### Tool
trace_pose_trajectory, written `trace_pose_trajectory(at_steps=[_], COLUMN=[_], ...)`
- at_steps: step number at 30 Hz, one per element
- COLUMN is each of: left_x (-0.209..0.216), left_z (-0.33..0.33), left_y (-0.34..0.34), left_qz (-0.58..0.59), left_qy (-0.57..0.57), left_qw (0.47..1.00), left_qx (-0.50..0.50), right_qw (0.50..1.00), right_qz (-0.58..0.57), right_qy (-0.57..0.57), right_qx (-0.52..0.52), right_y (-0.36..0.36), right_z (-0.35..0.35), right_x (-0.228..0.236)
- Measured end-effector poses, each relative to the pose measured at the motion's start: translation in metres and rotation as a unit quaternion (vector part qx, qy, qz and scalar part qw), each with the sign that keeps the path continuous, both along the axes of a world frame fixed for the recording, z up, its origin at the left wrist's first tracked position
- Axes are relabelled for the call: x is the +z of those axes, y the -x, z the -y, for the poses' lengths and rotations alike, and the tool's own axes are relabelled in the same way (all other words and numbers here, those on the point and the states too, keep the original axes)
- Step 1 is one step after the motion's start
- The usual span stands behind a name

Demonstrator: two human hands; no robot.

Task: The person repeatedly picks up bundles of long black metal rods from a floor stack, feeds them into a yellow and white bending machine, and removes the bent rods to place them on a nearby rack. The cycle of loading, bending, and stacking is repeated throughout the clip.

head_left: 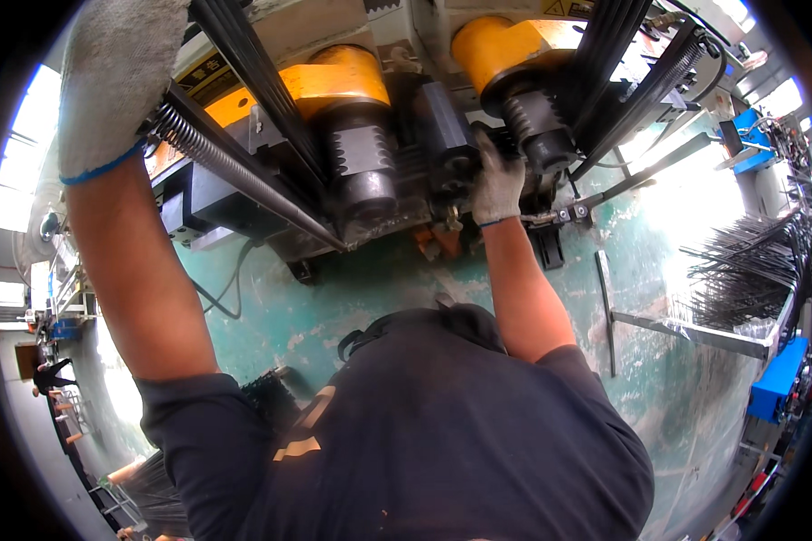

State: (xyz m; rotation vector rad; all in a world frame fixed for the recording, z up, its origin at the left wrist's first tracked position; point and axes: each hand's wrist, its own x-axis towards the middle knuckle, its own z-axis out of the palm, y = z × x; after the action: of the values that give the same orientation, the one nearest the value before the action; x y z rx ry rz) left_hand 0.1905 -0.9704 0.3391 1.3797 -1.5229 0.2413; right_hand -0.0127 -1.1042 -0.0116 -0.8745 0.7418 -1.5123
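Observation:
My right hand, in a pale knit glove, reaches in at a dark faceted block between two toothed metal rollers. One finger stretches up along the block; the other fingertips are dark, blurred and partly hidden. The left roller and the right roller sit under yellow housings. Close to the camera at upper left is my left hand, in a similar glove with a blue cuff. Its fingers run out of the picture, next to a dark ribbed bar and a coil spring.
Another slanted bar stands at the machine's right. On the right, a metal frame lies by a pile of thin black rods. Cables trail onto the worn green floor. A person is far left.

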Motion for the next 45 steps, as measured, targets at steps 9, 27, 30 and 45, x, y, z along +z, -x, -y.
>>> trace_pose_trajectory(at_steps=[9, 27, 30, 45], left_x=[0.008, 0.035, 0.030, 0.017], left_z=[-0.003, -0.004, -0.006, -0.013], left_y=[0.013, 0.027, 0.023, -0.004], left_qz=[0.006, -0.153, -0.136, -0.039], left_qy=[-0.005, 0.024, -0.014, -0.152], left_qw=[1.000, 0.988, 0.991, 0.987], left_qx=[0.011, -0.025, -0.009, 0.022], right_qw=[0.999, 0.998, 0.999, 0.999], right_qz=[-0.020, -0.004, -0.017, -0.047], right_qy=[-0.030, -0.061, -0.039, -0.028], right_qx=[-0.022, -0.020, -0.025, -0.001], right_y=[-0.005, -0.008, -0.009, -0.003], right_z=[-0.002, -0.004, -0.005, 0.001], right_x=[0.005, 0.014, 0.011, -0.033])
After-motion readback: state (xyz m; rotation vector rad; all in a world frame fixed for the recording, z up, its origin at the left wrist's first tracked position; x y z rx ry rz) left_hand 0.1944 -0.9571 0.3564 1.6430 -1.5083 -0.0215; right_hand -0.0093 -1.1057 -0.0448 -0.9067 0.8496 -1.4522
